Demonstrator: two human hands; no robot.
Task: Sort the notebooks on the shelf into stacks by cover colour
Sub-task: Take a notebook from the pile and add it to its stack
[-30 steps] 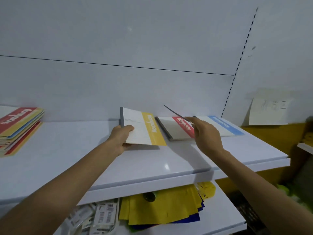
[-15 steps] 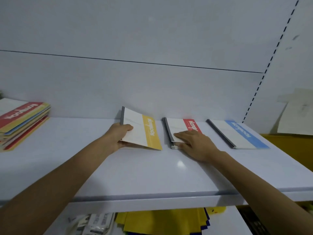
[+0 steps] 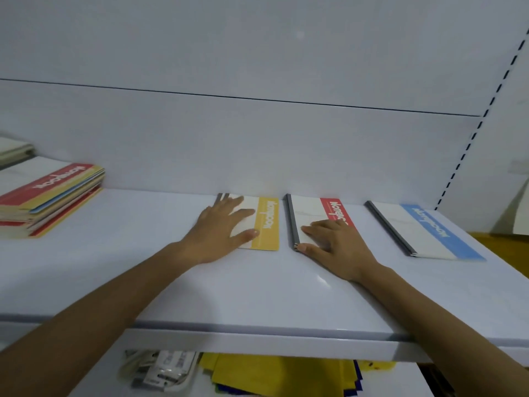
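Three notebooks lie side by side on the white shelf. My left hand rests flat with spread fingers on the yellow-banded notebook. My right hand lies flat on the red-banded notebook, fingertips near its grey spine. A blue-banded notebook lies untouched further right. At the far left stands a mixed stack of notebooks with a red-banded one on top.
The shelf's back panel rises right behind the notebooks. More pale books sit at the far left edge. On the shelf below lie yellow paper sheets and packaged items.
My left hand has laid the tilted yellow notebook down flat and now presses on it with open fingers. The right hand stays on the red notebook. The view has moved closer.
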